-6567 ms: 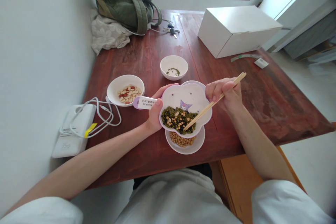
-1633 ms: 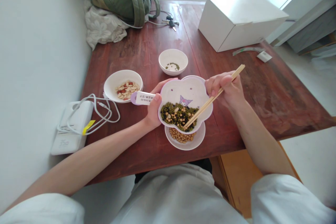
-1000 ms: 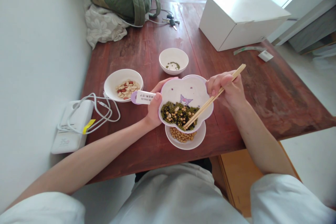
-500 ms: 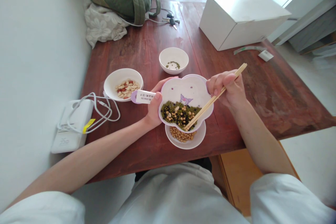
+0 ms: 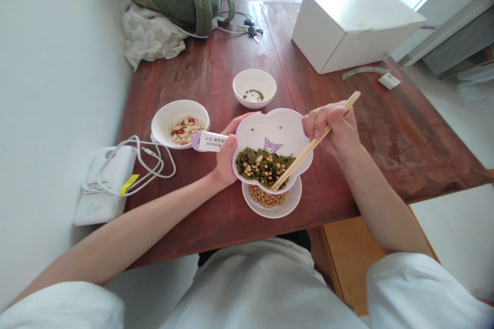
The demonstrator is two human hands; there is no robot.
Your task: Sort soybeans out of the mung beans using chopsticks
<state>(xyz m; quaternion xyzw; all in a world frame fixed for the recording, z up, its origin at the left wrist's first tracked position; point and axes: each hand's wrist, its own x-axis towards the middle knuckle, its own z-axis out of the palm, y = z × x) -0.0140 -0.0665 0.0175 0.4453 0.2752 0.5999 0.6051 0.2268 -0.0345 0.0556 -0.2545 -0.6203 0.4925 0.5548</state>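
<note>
Chopsticks (image 5: 309, 150) — slanting down-left into beans (image 5: 262, 167), right hand (image 5: 332, 128)

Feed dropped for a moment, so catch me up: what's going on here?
The person's left hand holds a flower-shaped plate of mixed green and yellow beans above a bowl of yellow beans. The right hand grips wooden chopsticks, tips at the mix. A bowl of green beans and a bowl of nuts stand on the wooden table.
</note>
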